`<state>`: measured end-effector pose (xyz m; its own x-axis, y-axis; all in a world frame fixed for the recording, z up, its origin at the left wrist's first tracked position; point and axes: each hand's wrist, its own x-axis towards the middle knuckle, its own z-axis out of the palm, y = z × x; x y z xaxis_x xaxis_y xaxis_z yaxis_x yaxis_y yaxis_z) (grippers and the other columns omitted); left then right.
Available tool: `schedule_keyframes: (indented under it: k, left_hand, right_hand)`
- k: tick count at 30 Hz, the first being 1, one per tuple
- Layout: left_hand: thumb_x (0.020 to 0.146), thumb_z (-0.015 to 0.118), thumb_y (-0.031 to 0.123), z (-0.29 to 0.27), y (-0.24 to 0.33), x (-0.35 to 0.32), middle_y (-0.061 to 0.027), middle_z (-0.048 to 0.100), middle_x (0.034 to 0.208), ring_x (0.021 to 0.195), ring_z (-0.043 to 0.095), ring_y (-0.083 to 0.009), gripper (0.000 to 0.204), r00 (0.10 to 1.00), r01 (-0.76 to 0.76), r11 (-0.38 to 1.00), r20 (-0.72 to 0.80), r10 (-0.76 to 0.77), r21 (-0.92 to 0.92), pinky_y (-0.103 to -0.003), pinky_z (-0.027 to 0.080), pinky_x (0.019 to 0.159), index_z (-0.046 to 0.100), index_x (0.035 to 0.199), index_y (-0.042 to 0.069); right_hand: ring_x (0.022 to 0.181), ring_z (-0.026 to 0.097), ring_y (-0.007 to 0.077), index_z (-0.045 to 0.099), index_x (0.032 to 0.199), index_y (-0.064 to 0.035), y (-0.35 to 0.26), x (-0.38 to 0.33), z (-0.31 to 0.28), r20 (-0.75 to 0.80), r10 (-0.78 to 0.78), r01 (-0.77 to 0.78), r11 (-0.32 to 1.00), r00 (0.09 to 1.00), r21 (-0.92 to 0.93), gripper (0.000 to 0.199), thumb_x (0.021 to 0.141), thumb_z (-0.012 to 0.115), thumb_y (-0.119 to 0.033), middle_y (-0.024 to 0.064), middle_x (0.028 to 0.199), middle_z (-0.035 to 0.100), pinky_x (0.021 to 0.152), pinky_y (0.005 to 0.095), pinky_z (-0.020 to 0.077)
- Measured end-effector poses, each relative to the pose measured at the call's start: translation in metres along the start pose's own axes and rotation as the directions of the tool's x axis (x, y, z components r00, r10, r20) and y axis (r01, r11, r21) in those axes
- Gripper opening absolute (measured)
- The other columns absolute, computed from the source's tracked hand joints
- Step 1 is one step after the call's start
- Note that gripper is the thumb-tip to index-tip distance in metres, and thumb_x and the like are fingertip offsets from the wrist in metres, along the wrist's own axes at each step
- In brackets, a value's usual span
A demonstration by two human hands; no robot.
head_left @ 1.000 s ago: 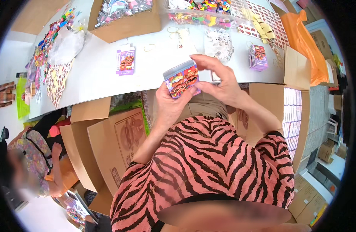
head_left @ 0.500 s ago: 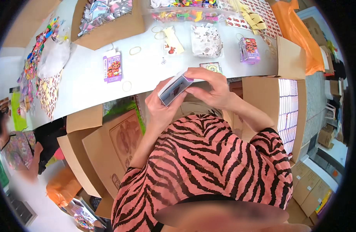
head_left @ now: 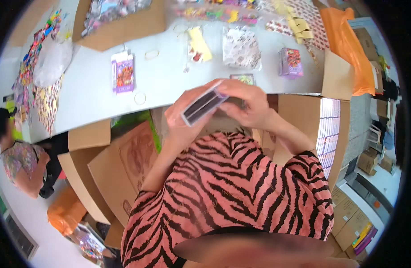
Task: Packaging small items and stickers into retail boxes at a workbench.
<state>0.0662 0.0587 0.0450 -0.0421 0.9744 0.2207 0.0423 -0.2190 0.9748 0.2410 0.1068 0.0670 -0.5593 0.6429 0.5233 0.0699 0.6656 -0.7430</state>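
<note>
Above the table's near edge, a small card box [head_left: 202, 107] is held between my two hands. Its open end faces up, showing a dark inside with a pale line across it. My left hand [head_left: 182, 114] wraps round the box's left side with closed fingers. At the upper right corner, my right hand [head_left: 250, 103] pinches the box's purple end between thumb and fingers. Just beyond my hands lies a small green-and-white printed card [head_left: 243, 79], partly hidden. A purple printed box [head_left: 123, 73] with its flap up lies to the left, and a small stack of purple boxes [head_left: 291, 62] stands to the right.
On the white table [head_left: 165, 82] are rubber bands [head_left: 140, 98], a yellow strip [head_left: 199, 43] and a clear bag of printed papers [head_left: 242, 48]. A carton of packets [head_left: 120, 40] stands at the back. Open cartons [head_left: 84, 178] flank me; the right one holds rows of boxes [head_left: 329, 127]. Another person [head_left: 24, 161] is at left.
The card box has turned in my hands, so its open end shows more squarely. Both hands keep their hold. The whole view has shifted slightly.
</note>
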Motion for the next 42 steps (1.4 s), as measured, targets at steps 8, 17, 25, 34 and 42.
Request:
schedule_keyframes:
  k: [8,17,25,34,42]
  left_hand:
    - [0.083,0.061,-0.003,-0.015,-0.059,0.010,-0.0102,0.065,0.101,0.088,0.063,-0.0165,0.027,0.903,0.242,0.866,-0.226,-0.366,-0.437,-0.032,0.053,0.080,0.056,0.110,-0.005]
    - [0.081,0.067,0.001,-0.032,-0.129,0.019,-0.0070,0.064,0.097,0.085,0.061,-0.0122,0.025,0.923,0.146,0.968,-0.324,-0.207,-0.202,-0.027,0.051,0.078,0.059,0.104,-0.004]
    - [0.077,0.070,0.000,-0.031,-0.123,0.015,-0.0059,0.064,0.095,0.083,0.058,-0.0097,0.029,0.939,0.190,0.973,-0.264,-0.219,-0.129,-0.024,0.047,0.077,0.059,0.103,-0.005]
    - [0.080,0.066,-0.003,-0.034,-0.123,0.009,-0.0056,0.064,0.096,0.082,0.059,-0.0095,0.026,0.953,0.205,0.976,-0.210,-0.216,-0.072,-0.023,0.049,0.075,0.058,0.105,-0.004]
    - [0.080,0.066,-0.002,-0.033,-0.119,0.010,-0.0060,0.064,0.096,0.083,0.059,-0.0101,0.026,0.949,0.219,0.972,-0.211,-0.233,-0.087,-0.023,0.049,0.075,0.058,0.105,-0.005]
  right_hand:
    - [0.103,0.058,0.0159,0.059,0.111,-0.0033,0.020,0.024,-0.053,-0.166,0.287,-0.301,0.951,0.944,-0.068,0.026,0.086,0.057,0.000,0.0089,0.116,0.059,0.080,0.0281,0.0490]
    - [0.087,0.063,0.0135,0.063,0.101,-0.0021,0.117,0.081,-0.162,-0.311,0.302,-0.418,0.794,0.901,-0.441,0.017,0.087,0.057,-0.007,0.0066,0.096,0.067,0.078,0.0290,0.0513]
    - [0.095,0.060,0.0293,0.064,0.100,-0.0109,0.198,0.113,-0.184,0.200,0.554,-0.081,0.442,0.808,-0.894,0.033,0.069,0.062,0.001,0.0087,0.098,0.064,0.082,0.0400,0.0477]
    - [0.078,0.063,0.0257,0.063,0.093,-0.0110,0.214,0.130,-0.181,0.112,0.721,-0.291,0.411,0.684,-0.864,0.016,0.077,0.063,-0.008,0.0074,0.087,0.064,0.070,0.0361,0.0494]
    - [0.071,0.062,0.0262,0.064,0.089,-0.0080,0.245,0.134,-0.176,0.157,0.419,-0.184,0.664,0.894,-0.724,0.015,0.079,0.063,-0.019,0.0093,0.079,0.065,0.067,0.0364,0.0491]
